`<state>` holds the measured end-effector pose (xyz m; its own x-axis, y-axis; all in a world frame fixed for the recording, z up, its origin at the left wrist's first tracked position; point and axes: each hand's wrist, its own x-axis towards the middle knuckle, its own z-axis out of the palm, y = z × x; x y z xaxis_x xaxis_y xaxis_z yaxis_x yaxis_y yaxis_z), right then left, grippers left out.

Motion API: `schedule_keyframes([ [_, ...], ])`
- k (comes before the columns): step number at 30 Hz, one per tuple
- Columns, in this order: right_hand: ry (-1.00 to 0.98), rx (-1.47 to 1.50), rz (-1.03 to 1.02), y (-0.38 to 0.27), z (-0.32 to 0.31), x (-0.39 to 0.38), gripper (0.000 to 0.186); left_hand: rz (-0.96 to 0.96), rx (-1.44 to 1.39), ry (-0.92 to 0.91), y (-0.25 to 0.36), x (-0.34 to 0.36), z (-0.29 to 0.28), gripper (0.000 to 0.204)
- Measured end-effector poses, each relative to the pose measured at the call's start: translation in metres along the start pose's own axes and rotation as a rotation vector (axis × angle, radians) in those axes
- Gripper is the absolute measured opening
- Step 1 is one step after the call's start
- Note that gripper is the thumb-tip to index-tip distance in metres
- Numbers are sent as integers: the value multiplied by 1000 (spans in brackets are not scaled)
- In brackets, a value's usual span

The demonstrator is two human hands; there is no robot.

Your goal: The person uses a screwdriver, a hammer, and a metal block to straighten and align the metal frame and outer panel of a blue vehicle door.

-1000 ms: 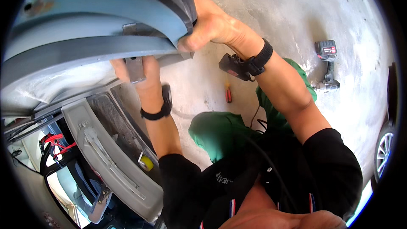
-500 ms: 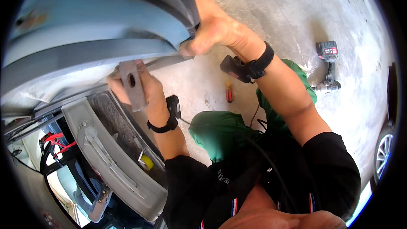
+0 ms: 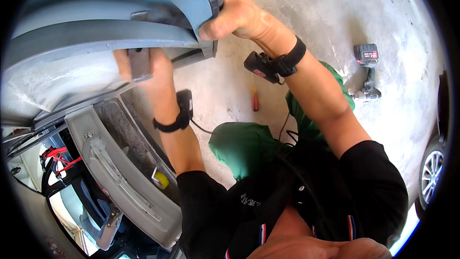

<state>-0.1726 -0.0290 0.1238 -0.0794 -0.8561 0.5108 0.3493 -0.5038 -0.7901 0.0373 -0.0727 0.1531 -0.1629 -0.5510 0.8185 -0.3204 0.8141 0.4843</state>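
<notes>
A blue car body panel (image 3: 91, 17) with a grey lower edge spans the upper left. My right hand (image 3: 242, 19) is closed round its right end, thumb on the blue surface and fingers hidden behind the dark trim. Below the panel's edge, my left hand (image 3: 162, 67), blurred by motion, grips a flat grey metal plate (image 3: 140, 64) between fingers and thumb. The plate's upper end meets the panel's lower edge; whether it passes behind is hidden. A dark grey piece (image 3: 160, 15) shows in a recess above that edge, and I cannot tell whether it joins the plate.
A grey interior trim piece (image 3: 124, 172) runs along the car's opening, with a yellow round thing (image 3: 161, 180) in the channel beside it. On the concrete floor lie a red-handled tool (image 3: 255, 101) and a cordless power tool (image 3: 369, 74). A car wheel (image 3: 432, 175) stands far right.
My left hand has moved up and to the left, bringing the metal plate up against the panel's edge. My right hand keeps its grip, and the panel's end sits slightly further left.
</notes>
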Motion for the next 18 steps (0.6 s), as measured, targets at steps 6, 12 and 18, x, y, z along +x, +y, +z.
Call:
schedule_keyframes([
  [6, 24, 155, 1, 7, 4, -1, 82, 360, 254, -9, -14, -1, 16, 25],
  [12, -26, 105, -77, 1, -1, 0, 83, 211, 392, -30, 6, -1, 4, 18],
  [18, 2, -44, 54, 2, -9, -5, 78, 109, 389, -37, 28, -1, 2, 15],
])
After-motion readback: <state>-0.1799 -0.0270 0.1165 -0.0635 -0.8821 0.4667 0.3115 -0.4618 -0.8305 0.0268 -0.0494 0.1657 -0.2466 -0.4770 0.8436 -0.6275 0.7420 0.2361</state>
